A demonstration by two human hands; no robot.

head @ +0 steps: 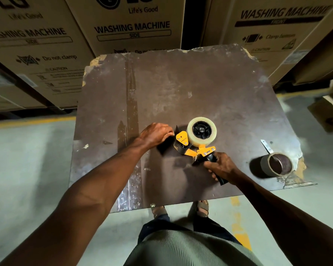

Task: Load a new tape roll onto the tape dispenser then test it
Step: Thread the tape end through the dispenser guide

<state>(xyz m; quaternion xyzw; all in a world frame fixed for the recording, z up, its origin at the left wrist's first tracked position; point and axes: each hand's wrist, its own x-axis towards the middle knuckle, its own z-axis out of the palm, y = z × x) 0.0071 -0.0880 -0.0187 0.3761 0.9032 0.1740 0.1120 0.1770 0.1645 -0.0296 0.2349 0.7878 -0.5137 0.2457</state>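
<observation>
1. Where the floor is pale grey concrete with yellow lines, a worn dark-brown table (181, 89) stands; edges chipped, surface scuffed, old tape strips running 12-to-6 on its left half.
2. Cardboard washing-machine boxes (131, 25) stacked from 10 to 2 o'clock behind it.
3. Tape dispenser (198, 148) sits on the table at centre, slightly toward 4 o'clock; new tape roll (201, 131) already seated on its black hub.
4. Right hand (222, 166): grip closed around the black handle, forearm entering from 5 o'clock.
5. Left hand (156, 134): at 9 o'clock of the dispenser nose, fingers curled down on the table; whether that grip pinches tape, cannot tell.
6. Dispenser: yellow metal frame, black plastic handle. Roll: clear, glossy, thick.
7. Empty cardboard core (278, 164) lies at 3 o'clock near the table edge, a loose tape tail sticking out toward 11.
</observation>
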